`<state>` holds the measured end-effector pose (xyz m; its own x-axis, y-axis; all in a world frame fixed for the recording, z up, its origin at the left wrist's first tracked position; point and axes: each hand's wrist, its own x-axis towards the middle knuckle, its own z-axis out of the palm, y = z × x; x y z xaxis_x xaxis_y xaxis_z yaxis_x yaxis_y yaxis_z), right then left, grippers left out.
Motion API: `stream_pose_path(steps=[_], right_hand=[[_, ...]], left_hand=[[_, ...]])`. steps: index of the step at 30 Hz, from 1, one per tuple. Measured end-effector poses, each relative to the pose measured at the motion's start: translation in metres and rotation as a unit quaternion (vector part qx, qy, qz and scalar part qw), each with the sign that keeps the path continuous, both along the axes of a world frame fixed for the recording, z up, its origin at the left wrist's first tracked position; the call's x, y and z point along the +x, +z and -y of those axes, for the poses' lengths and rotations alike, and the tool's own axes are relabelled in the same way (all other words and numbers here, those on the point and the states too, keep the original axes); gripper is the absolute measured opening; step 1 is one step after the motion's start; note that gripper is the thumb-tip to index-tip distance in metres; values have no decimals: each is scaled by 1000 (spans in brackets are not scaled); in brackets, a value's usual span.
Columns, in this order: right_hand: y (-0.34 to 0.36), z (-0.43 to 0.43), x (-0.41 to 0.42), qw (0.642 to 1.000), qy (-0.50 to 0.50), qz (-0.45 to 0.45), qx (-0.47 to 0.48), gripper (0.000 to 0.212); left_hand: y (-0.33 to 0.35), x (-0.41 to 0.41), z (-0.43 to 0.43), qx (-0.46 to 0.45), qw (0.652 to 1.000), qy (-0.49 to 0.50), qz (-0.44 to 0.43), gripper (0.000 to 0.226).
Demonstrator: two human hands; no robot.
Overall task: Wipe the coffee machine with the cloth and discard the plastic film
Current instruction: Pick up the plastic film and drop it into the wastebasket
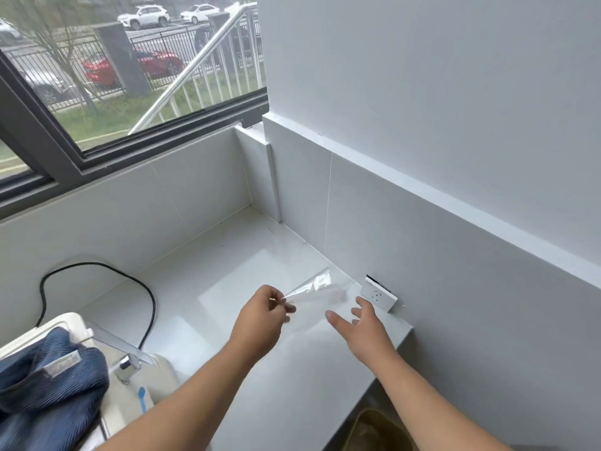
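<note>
A clear plastic film (317, 288) hangs in the air above the white counter (227, 281), pinched at one corner by my left hand (260, 317). My right hand (361, 323) is just right of the film with fingers spread and holds nothing. The white coffee machine (136, 369) stands at the lower left, with a chrome spout and a black cable behind it. A dark blue cloth (48, 379) lies bunched on top of the machine.
A white wall socket (379, 292) sits where the right wall meets the counter, close to my right hand. A bin with a brownish bag (380, 431) stands below the counter's right edge. A dark-framed window (130, 92) runs behind the counter.
</note>
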<state>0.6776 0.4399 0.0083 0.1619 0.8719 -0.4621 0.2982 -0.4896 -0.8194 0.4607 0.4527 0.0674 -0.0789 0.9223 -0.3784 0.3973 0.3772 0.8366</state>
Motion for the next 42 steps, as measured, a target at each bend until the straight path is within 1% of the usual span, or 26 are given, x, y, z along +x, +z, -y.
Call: stream_pose_path(steps=[2,3,5,7,10,13,14,18,21,23,24,26,28,29,31,33,35,37,39,42], right_hand=[[11,5,6,997,-14,-59,-36,104],[14,8,10,995,-6,-85,-52,98],[19,14,17,986,11,-156,-63,78],[30,19,21,971,13,-233,-56,68],[49,21,25,957,-4,-288,-38,58],[61,22,32,942,-12,-333,-32,32],[65,25,34,938,-7,-344,-34,26],[74,40,41,938,1,-345,-30,26],[72,51,49,939,-15,-344,-20,15],[70,59,54,940,-22,-339,-20,14],[69,62,57,944,-24,-330,-17,14],[68,70,62,952,-35,-305,-3,17],[68,76,67,956,-56,-287,11,19],[68,80,70,958,-66,-280,14,20],[68,87,76,957,-90,-276,16,24],[67,92,80,948,-122,-293,11,27],[68,100,87,943,-120,-311,-2,29],[70,110,92,951,-72,-299,-18,33],[70,119,94,953,-50,-298,-19,39],[69,125,94,940,-72,-332,12,28]], left_hand=[[12,0,1,-21,995,24,95,14],[18,-1,0,-32,991,27,130,13],[27,-3,0,-54,980,22,189,12],[34,-4,1,-80,967,17,240,14],[41,-1,2,-105,952,25,287,16],[45,4,2,-117,942,35,314,18],[46,7,2,-121,939,35,319,18],[46,18,4,-125,939,13,320,15],[45,27,7,-127,949,-3,289,17],[44,31,10,-129,957,-20,260,14],[43,33,13,-126,964,-42,232,15],[42,36,18,-111,976,-116,146,19],[41,38,24,-99,974,-189,77,19],[41,39,26,-103,969,-217,64,18],[40,40,32,-128,954,-261,69,21],[39,41,37,-138,947,-276,90,27],[36,43,41,-129,952,-246,124,27],[34,44,42,-132,957,-208,156,27],[33,43,42,-143,955,-190,176,27],[32,40,43,-156,951,-181,197,24]])
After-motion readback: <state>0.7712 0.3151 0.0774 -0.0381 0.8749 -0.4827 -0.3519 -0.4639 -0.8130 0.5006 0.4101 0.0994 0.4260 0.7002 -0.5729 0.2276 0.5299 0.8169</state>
